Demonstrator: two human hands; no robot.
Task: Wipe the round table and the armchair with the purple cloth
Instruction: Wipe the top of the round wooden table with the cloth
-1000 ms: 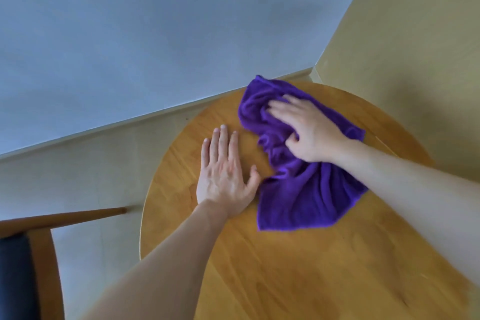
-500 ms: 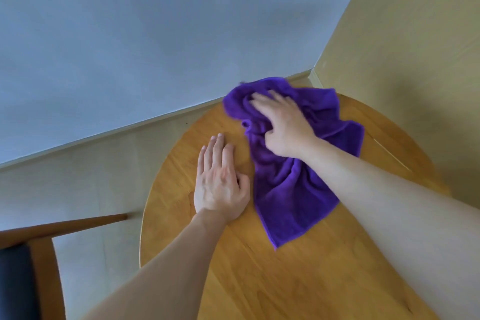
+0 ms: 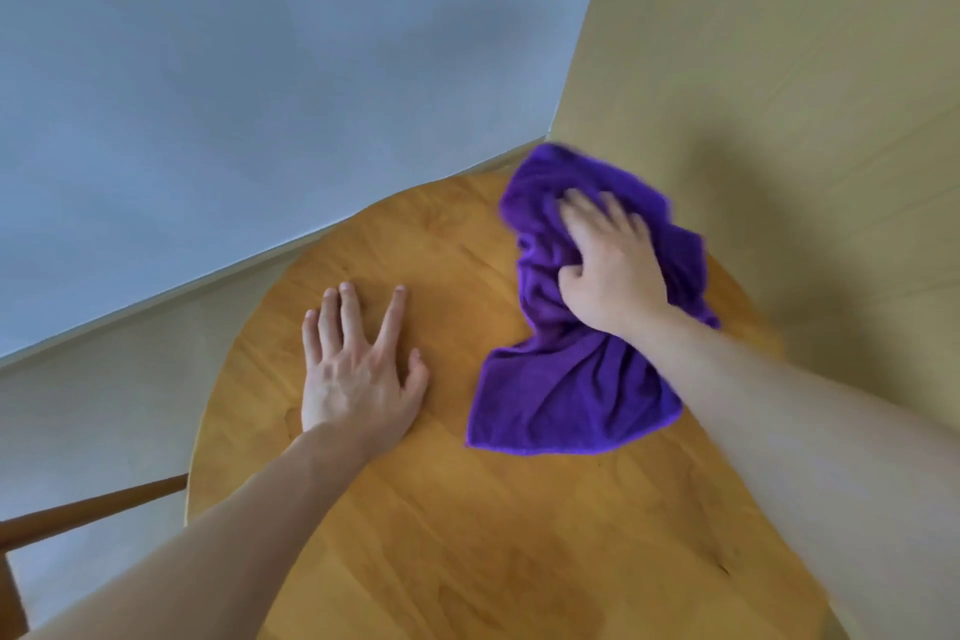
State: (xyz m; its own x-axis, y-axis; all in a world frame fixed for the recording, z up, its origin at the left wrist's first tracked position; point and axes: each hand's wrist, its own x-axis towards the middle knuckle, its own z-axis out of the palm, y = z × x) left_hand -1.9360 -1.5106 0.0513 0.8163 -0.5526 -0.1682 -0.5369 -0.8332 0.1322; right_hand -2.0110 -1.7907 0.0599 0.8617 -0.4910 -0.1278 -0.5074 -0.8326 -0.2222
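A round wooden table point(image 3: 467, 535) fills the lower middle of the head view. The purple cloth point(image 3: 566, 390) lies bunched on its far right part, reaching the table's far edge. My right hand point(image 3: 613, 265) lies on top of the cloth with the thumb and fingers curled into its folds. My left hand point(image 3: 358, 369) rests flat on the bare tabletop to the left of the cloth, fingers spread and straight, not touching it. Only a wooden arm of the armchair point(image 3: 88, 509) shows at the lower left edge.
The table stands in a corner: a blue-grey wall point(image 3: 260, 68) runs behind it and a pale yellow wall point(image 3: 805, 94) stands close on the right. Pale floor point(image 3: 104, 405) shows to the left between table and armchair.
My right hand has swept the cloth to the right along the table's far edge. My left hand has stayed flat on the table, and its fingers have spread apart.
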